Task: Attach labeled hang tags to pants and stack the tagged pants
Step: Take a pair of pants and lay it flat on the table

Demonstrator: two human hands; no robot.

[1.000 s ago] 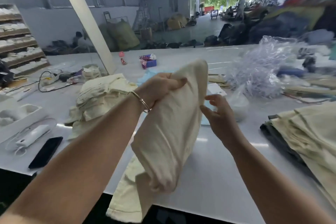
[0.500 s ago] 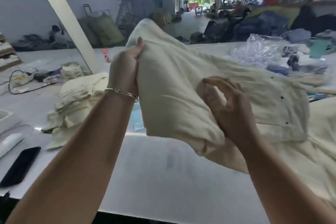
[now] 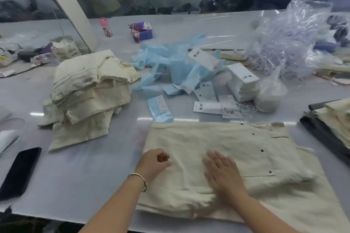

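A cream pair of pants [image 3: 236, 149] lies folded flat on the white table [image 3: 85, 172] in front of me. My right hand [image 3: 221, 172] rests flat on it, fingers spread. At the cloth's left edge sits my left hand [image 3: 154, 162], loosely curled, holding nothing that I can see. White hang tags [image 3: 210, 107] with strings lie loose just beyond the pants, beside a thick stack of tags [image 3: 242, 83]. A pile of cream pants [image 3: 89, 92] stands at the left.
A black phone [image 3: 20, 172] lies near the front left edge. Blue plastic wrappers [image 3: 170, 66] litter the middle, a crinkled clear bag [image 3: 287, 43] sits at the back right, and another stack of cream and dark pants [image 3: 331, 125] is at the right edge.
The pants were held up in the air in both hands; now they lie flat on the table. Both hands have let go and come down onto the cloth.
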